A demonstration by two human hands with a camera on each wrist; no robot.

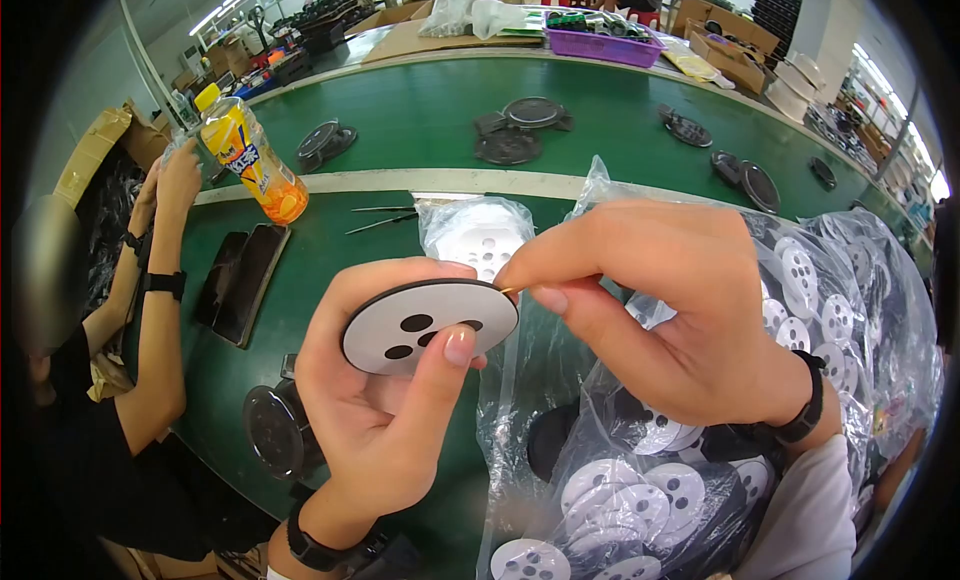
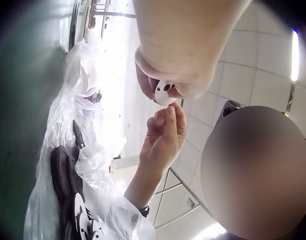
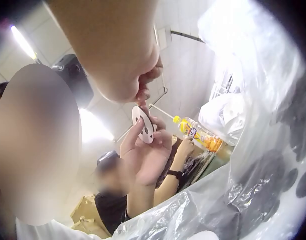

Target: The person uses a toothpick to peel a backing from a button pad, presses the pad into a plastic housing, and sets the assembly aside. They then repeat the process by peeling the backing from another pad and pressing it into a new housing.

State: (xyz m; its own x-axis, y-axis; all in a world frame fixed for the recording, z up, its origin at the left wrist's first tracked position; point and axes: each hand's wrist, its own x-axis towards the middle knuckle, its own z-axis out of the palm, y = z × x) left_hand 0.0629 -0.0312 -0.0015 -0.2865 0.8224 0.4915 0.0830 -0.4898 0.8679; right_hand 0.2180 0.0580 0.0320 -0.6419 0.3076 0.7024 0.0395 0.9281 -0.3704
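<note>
My left hand (image 1: 370, 430) holds a round disc (image 1: 452, 304) by its edge, thumb on its white face and fingers curled behind. The disc has a dark rim and several black round spots; the thumb hides some of them. At its right edge my right hand (image 1: 670, 300) pinches a small yellowish strip (image 1: 507, 291) between thumb and forefinger. What the strip is cannot be made out. Both hands are raised over the green table (image 1: 395, 250). The disc also shows in the left wrist view (image 2: 162, 96), between the two hands.
Clear plastic bags (image 1: 600, 450) of similar white discs lie at the right, and a smaller bag (image 1: 480, 225) lies behind the hands. Two phones (image 1: 250, 285), a drink bottle (image 1: 255, 160) and tweezers (image 1: 380, 221) are leftward. Dark round parts (image 1: 533, 112) sit on the far belt. Another person (image 1: 150, 380) is at left.
</note>
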